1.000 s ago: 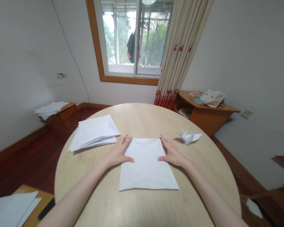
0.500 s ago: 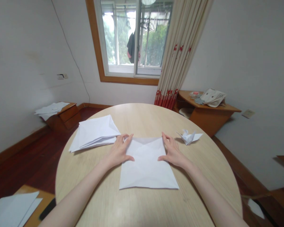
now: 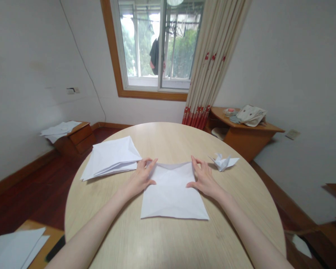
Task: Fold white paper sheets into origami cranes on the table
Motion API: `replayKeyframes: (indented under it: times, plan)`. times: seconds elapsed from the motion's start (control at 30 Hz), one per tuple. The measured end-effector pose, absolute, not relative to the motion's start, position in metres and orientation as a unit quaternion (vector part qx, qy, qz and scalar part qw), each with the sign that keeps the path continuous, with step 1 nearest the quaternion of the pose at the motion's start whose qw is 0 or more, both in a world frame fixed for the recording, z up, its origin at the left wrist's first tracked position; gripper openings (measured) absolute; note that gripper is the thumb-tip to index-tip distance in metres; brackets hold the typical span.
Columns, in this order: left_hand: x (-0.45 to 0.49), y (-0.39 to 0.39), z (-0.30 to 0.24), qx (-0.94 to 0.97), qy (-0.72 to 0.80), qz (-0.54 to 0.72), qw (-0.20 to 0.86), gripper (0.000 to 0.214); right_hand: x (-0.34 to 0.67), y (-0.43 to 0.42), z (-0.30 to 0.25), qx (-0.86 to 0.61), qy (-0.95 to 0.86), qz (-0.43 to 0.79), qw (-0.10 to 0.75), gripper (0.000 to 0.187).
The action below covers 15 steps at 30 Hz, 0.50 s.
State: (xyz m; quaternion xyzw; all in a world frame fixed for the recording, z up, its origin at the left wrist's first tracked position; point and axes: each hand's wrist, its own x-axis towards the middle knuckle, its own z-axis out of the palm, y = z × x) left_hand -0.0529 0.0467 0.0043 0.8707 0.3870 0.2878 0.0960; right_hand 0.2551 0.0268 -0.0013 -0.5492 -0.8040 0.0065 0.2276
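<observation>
- The left hand (image 3: 140, 179) is kept half open, and its fingertips (image 3: 149, 161) are placed at the far left corner of a creased white paper sheet (image 3: 170, 194). Its thumb is laid on the left edge of the sheet.
- The right hand (image 3: 204, 179) is also kept half open, with the fingers at the far right corner and the thumb laid on the right edge.
- Whether the corners are pinched by the hands cannot be told.
- The sheet is laid on a round light-wood table (image 3: 168, 243), between both hands, and its far edge is seen slightly raised.
- A stack of folded white paper (image 3: 110, 158) is placed just left of the left hand.
- A small paper crane (image 3: 222, 162) is placed on the table, to the right of the right hand.
- Loose white papers (image 3: 60, 128) are placed on a low wooden cabinet (image 3: 75, 140) at the left wall.
- A cloth bag (image 3: 251, 116) is placed on a wooden corner desk (image 3: 246, 140), beside a red-patterned curtain (image 3: 212, 63).
</observation>
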Motion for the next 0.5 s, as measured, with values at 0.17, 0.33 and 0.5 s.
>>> replayKeyframes:
  times: [0.17, 0.33, 0.5]
  plan:
    - [-0.053, 0.046, 0.003, 0.863, 0.384, 0.312, 0.097, 0.088, 0.254, 0.025, 0.001, -0.546, -0.804, -0.005, 0.235, 0.117]
    - [-0.052, 0.040, 0.010, 0.872, 0.379, 0.301, 0.069, 0.091, 0.251, 0.021, 0.008, -0.542, -0.807, -0.026, 0.233, 0.110]
    - [-0.049, 0.034, 0.018, 0.880, 0.373, 0.293, 0.033, 0.099, 0.249, 0.017, 0.017, -0.509, -0.812, -0.028, 0.283, 0.071]
